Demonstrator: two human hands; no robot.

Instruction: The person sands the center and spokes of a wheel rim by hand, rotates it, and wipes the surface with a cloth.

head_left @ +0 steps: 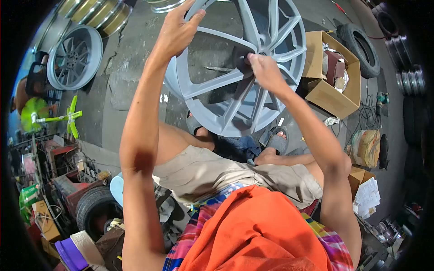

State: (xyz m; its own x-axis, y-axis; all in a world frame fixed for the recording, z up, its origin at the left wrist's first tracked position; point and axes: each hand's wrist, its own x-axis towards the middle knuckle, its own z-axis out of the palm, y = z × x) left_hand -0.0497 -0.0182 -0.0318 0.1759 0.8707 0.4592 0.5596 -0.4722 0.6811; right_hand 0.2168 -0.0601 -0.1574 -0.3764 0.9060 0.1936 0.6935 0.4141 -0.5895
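Observation:
A large grey multi-spoke alloy wheel [217,86] is tilted up in front of my knees, its spoked face toward me. My left hand [177,32] grips its outer edge at the upper left, thumb on the near side and fingers reaching over the lip. At the hub, my right hand [266,72] is closed with its fingertips right beside the wheel's centre. What it pinches, if anything, I cannot tell. An orange cloth [253,230] covers my lap, over a plaid fabric.
An open cardboard box [337,97] of scraps stands right of the wheel, a tyre [359,49] behind it. Another alloy wheel [74,58] leans at the left, near a green fan [72,116]. A power tool [382,100] and cables lie at the right. Clutter and a tyre [97,210] fill the lower left.

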